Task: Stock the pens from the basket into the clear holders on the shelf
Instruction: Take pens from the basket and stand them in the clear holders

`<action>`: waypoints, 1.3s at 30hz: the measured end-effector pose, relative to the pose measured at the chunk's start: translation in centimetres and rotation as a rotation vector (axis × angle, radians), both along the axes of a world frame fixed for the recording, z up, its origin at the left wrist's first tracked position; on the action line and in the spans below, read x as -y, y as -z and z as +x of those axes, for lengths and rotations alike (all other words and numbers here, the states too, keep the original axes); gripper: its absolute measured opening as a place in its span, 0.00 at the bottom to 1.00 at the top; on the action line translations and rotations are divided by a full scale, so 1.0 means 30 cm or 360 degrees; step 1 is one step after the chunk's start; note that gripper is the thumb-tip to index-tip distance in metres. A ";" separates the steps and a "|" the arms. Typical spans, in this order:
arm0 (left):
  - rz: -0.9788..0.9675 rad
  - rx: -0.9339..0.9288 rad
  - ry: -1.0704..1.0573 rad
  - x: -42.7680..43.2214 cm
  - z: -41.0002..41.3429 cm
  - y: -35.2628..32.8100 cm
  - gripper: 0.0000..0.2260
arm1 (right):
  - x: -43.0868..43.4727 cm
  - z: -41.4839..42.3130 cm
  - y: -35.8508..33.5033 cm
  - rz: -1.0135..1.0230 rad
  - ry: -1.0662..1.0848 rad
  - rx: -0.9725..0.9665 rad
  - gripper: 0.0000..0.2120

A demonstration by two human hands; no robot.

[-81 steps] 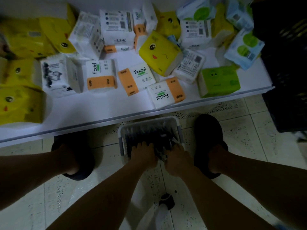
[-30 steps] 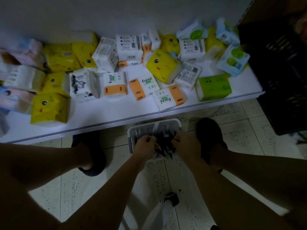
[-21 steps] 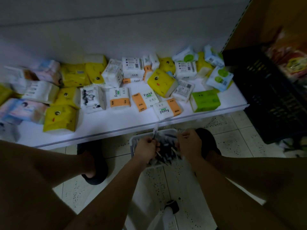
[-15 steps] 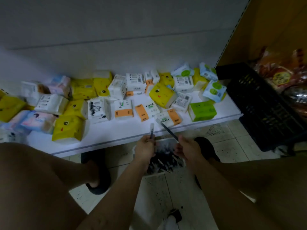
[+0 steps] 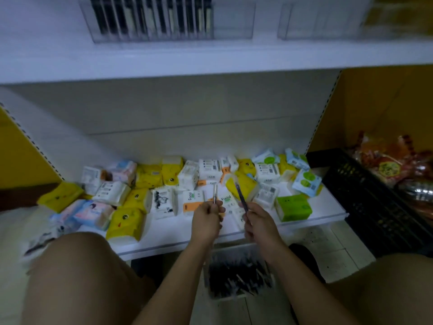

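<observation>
The left hand (image 5: 207, 218) pinches a slim pale pen (image 5: 214, 194) by its lower end, upright. The right hand (image 5: 260, 222) grips a dark pen (image 5: 241, 195) low on the barrel, tilted up-left. Both sit mid-frame over the tissue packs (image 5: 126, 219). I'd judge these pens light, stiff and smooth, so a mid-barrel pinch should steady them best. More dark pens fill the basket (image 5: 234, 248) at bottom centre. At the top, one clear holder (image 5: 232, 22) is partly filled, and the second holder (image 5: 316, 19) looks bare.

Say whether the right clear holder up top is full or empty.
Looks empty: the right clear holder shows nothing inside, while the left clear holder is lined with dark pens.
</observation>
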State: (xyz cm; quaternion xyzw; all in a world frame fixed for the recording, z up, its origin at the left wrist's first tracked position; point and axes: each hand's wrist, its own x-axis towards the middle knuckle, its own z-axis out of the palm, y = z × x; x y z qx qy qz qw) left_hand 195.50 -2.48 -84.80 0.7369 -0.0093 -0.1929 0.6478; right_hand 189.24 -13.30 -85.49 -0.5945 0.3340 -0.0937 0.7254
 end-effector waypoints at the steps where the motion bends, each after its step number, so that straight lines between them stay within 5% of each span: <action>1: -0.0014 0.0057 -0.0005 -0.001 0.014 -0.039 0.12 | -0.008 0.013 -0.031 -0.0047 -0.0018 0.0038 0.15; 12: -0.0488 0.0648 0.0105 0.002 0.040 -0.518 0.06 | -0.043 0.049 -0.474 -0.0498 -0.0197 0.0894 0.13; 19: -0.0484 0.1154 0.0151 0.016 0.082 -0.761 0.09 | 0.002 0.076 -0.717 -0.0431 -0.0259 0.1014 0.10; 27: -0.0598 0.1257 0.0213 0.052 0.143 -1.015 0.20 | 0.062 0.170 -0.950 -0.0817 -0.0167 0.1131 0.12; 32: -0.0648 0.1293 0.0237 0.083 0.211 -1.141 0.18 | 0.110 0.247 -1.050 -0.0932 -0.0040 0.1198 0.12; 39: -0.0326 0.1529 0.0100 0.135 0.344 -1.275 0.16 | 0.191 0.375 -1.178 -0.0591 -0.0013 0.1351 0.11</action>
